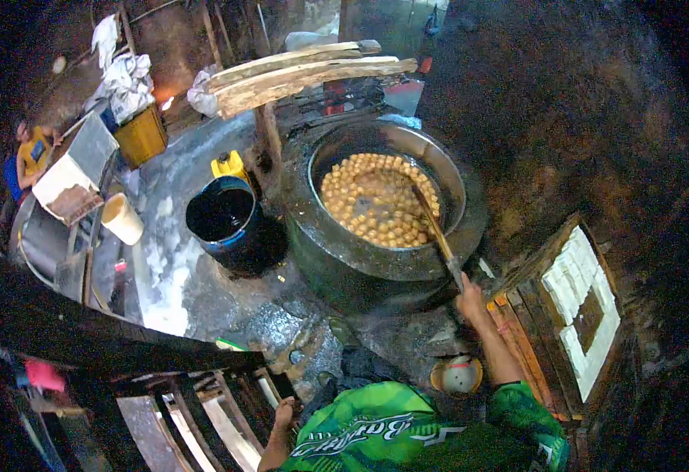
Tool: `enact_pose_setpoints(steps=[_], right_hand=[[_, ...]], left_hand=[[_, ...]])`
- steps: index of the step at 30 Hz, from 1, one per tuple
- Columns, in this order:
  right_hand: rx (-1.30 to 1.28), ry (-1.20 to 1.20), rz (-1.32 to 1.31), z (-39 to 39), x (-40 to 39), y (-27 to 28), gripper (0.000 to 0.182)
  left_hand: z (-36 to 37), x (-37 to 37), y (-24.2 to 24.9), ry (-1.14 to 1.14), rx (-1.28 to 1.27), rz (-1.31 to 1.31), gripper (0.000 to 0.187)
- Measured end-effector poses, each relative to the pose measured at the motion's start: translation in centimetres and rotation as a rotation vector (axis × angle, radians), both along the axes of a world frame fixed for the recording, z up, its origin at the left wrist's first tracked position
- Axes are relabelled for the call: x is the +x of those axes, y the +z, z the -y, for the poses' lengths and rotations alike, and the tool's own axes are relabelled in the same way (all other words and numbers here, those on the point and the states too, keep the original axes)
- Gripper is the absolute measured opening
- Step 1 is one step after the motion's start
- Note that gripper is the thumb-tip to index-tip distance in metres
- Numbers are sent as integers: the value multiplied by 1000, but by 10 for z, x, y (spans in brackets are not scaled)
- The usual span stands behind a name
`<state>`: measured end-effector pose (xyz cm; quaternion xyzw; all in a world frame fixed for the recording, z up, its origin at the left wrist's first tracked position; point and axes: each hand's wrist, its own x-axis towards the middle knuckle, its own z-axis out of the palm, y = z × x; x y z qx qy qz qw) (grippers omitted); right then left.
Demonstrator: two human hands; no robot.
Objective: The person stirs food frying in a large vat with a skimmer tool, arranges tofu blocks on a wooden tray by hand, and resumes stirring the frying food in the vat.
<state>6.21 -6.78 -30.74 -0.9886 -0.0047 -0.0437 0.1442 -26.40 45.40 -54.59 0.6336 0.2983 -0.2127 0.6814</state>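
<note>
My right hand (pixel 470 300) is wrapped round the handle of a long wooden-shafted stirring tool (pixel 432 220). The tool slants down into a wide metal wok (pixel 456 182), and its far end is hidden in the food. Many golden-brown cubes, which look like fried tofu (pixel 360 224), float there in bubbling liquid. The wok is set in a round dark stove (pixel 344 271). Low by my body, my left hand (pixel 284 412) has its fingers curled beside a slatted wooden rack (pixel 226 425); whatever they may hold is too small to make out.
White blocks (pixel 580 271) lie on a wooden tray at right. A dark drum (pixel 226 228) and a yellow jerrycan (pixel 230 167) stand left of the stove. Long split planks (pixel 305 79) rest behind it. Another person (pixel 33 153) is at far left. The floor looks wet.
</note>
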Motion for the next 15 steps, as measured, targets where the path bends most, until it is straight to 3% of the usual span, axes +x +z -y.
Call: enact_pose_setpoints(steps=[2, 4, 5, 7, 9, 10, 11, 12, 15], right_hand=[[-166, -36, -108, 2, -39, -2, 66], [-339, -67, -211, -5, -63, 4, 72], [-275, -123, -276, -15, -71, 5, 76], [-227, -155, -340, -17, -74, 4, 79], [-179, -149, -285, -19, -64, 1, 79], [-196, -105, -259, -17, -59, 7, 76], [-206, -94, -256, -13, -54, 12, 76], [-122, -83, -270, -7, -46, 17, 74], [-27, -113, -282, -28, -38, 54, 68]], left_hand=[[12, 6, 36, 34, -6, 49, 26], [11, -2, 30, 30, -63, 74, 28], [12, -8, 19, 16, -90, 133, 28], [17, -18, 21, 160, -33, -11, 27], [26, -25, -11, 372, -216, 199, 25], [25, -44, -21, 450, -311, 169, 23], [28, -49, 25, 532, -403, 139, 21], [21, -53, 22, 412, -523, 114, 17], [31, -76, 6, 525, -339, 2, 20]])
